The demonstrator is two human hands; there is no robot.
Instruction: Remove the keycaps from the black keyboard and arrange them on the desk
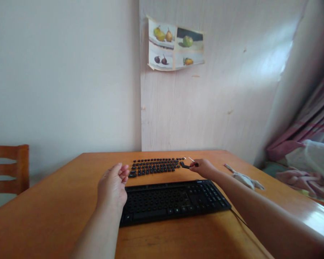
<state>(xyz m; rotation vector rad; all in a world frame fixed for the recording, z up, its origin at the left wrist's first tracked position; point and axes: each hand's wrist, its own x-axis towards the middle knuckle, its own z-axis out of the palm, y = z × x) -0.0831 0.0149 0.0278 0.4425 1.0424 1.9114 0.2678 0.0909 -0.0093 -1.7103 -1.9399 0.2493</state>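
Apparently tending small black plastic keycaps [154, 167] on a brown wooden table [70, 201], the right hand [203, 168] pinches a thin white stick [191, 159]; steadiness seems needed next. The left hand [112, 187] curls loosely, contents unclear, by a long black keyboard [175, 199].

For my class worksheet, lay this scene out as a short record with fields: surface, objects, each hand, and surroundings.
Surface: wooden table
Keyboard: black keyboard, many keys off its main block, number pad keys in place
Loose keys: black keycaps in rows on the table, beyond the keyboard
Left hand: left hand, fingers curled, by the keyboard's left end; whether it holds anything is unclear
Right hand: right hand, apparently gripping a thin white stick
Right side: crumpled pale cloth
Wall: fruit pictures
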